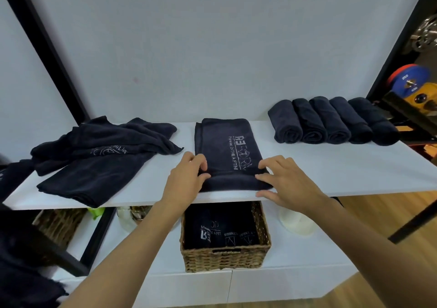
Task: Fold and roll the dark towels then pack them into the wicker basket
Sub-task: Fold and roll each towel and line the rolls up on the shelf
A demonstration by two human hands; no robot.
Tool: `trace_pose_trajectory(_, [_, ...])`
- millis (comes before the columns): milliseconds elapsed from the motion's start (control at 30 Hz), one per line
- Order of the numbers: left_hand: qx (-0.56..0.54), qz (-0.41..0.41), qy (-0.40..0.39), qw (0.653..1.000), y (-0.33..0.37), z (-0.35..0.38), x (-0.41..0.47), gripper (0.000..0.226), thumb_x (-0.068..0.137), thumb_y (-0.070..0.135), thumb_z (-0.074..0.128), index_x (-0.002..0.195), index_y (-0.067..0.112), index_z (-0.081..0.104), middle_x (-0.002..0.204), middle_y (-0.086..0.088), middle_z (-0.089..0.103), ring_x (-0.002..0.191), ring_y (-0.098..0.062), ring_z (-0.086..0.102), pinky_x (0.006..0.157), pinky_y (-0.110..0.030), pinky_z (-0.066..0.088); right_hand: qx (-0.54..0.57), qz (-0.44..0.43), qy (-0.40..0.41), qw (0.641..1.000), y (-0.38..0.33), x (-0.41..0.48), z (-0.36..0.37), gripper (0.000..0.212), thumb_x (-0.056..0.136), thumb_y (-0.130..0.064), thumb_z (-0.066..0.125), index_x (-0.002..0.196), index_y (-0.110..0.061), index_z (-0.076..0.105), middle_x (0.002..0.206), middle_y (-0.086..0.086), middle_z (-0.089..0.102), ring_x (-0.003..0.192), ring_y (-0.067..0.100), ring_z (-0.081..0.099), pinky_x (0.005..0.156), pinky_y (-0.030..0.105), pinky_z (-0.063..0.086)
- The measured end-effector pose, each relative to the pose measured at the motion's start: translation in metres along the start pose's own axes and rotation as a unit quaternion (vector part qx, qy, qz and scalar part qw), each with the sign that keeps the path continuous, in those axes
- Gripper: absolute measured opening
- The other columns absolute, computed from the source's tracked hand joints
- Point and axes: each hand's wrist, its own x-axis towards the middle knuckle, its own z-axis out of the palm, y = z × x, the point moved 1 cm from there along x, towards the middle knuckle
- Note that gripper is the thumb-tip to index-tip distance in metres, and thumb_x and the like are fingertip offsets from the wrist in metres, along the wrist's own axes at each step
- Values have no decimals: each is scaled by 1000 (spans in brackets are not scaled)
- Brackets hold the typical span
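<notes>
Your fingers (pixel 201 165) curl over the near end of the folded towel (pixel 227 146), left hand (pixel 186 180) pinching its rolled-up near edge, right hand (pixel 281 180) spread with fingertips on the same fold. That towel lies at the middle of the shelf (pixel 331 172), touching its front edge. Loose towels (pixel 99 156) heap toward the left end; five rolled towels (pixel 331 123) line the right end. Below the front edge sits the wicker basket (pixel 224 258), holding dark towels.
</notes>
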Motion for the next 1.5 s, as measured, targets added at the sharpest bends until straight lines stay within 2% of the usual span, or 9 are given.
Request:
trace_pose_trajectory(133, [149, 226, 36, 962, -9, 2, -12, 31, 81, 43, 72, 91, 13, 72, 106, -1, 60, 87, -20, 57, 72, -33, 51, 17, -24, -54, 998, 2, 13, -3, 27, 88, -35, 64, 109, -19, 70, 108, -5, 61, 99, 18, 55, 83, 32, 46])
trace_pose_trajectory(267, [203, 257, -6, 945, -15, 4, -9, 42, 80, 45, 73, 103, 10, 73, 100, -2, 62, 91, -23, 57, 78, -36, 50, 150, 52, -88, 983, 8, 23, -6, 16, 90, -25, 55, 103, -23, 64, 97, -8, 63, 91, 14, 51, 81, 30, 43])
trace_pose_trajectory(433, [-8, 60, -57, 997, -2, -4, 9, 27, 92, 30, 64, 117, 21, 68, 100, 4, 67, 92, -12, 57, 82, -24, 43, 429, 227, -103, 868, 26, 39, -1, 12, 90, -16, 60, 95, -26, 65, 80, -10, 66, 73, 10, 59, 64, 20, 45])
trace_pose_trajectory(533, [-160, -92, -84, 979, -3, -6, 22, 15, 91, 27, 65, 107, 26, 68, 89, 7, 64, 83, -11, 59, 69, -15, 43, 498, 269, -105, 818, 31, 44, 4, 10, 93, -17, 58, 100, -24, 61, 70, -8, 61, 58, 9, 50, 49, 13, 38])
trace_pose_trajectory(800, [-142, -203, -89, 965, 4, 0, 50, 12, 89, 29, 69, 90, 17, 71, 88, -2, 65, 77, -13, 60, 45, -9, 41, 154, 31, 32, 987, 32, 45, 20, 17, 94, -22, 60, 104, -16, 72, 104, -1, 63, 91, 21, 54, 81, 37, 47])
trace_pose_trajectory(967, [89, 6, 37, 995, 9, 8, 45, 9, 91, 26, 65, 89, 18, 68, 88, 3, 61, 82, -20, 56, 76, -32, 43, 163, 33, -76, 983, 43, 46, 24, 40, 90, -42, 63, 125, -21, 60, 119, -6, 57, 103, 17, 47, 92, 29, 37])
trace_pose_trajectory(1100, [223, 218, 22, 950, -10, 18, 35, 39, 80, 43, 75, 102, 10, 71, 97, -3, 66, 87, -26, 59, 80, -38, 43, 284, 77, -144, 945, 52, 67, 17, 27, 90, -35, 65, 112, -20, 67, 111, 0, 62, 100, 18, 54, 88, 32, 43])
trace_pose_trajectory(1267, [79, 77, -111, 988, -7, 8, 62, 25, 91, 28, 64, 114, 17, 65, 103, 1, 66, 93, -21, 57, 82, -30, 42, 416, 170, -274, 850, 69, 88, 11, 21, 90, -34, 65, 100, -16, 71, 100, 7, 69, 92, 23, 64, 83, 33, 47])
trace_pose_trajectory(1500, [-52, -64, -310, 947, -18, -3, 117, 25, 96, 26, 55, 85, 4, 61, 78, -3, 54, 72, -19, 48, 69, -28, 36, 232, 48, -79, 968, 53, 90, 10, 31, 83, -40, 70, 113, -34, 64, 109, -17, 58, 101, 8, 52, 90, 36, 38])
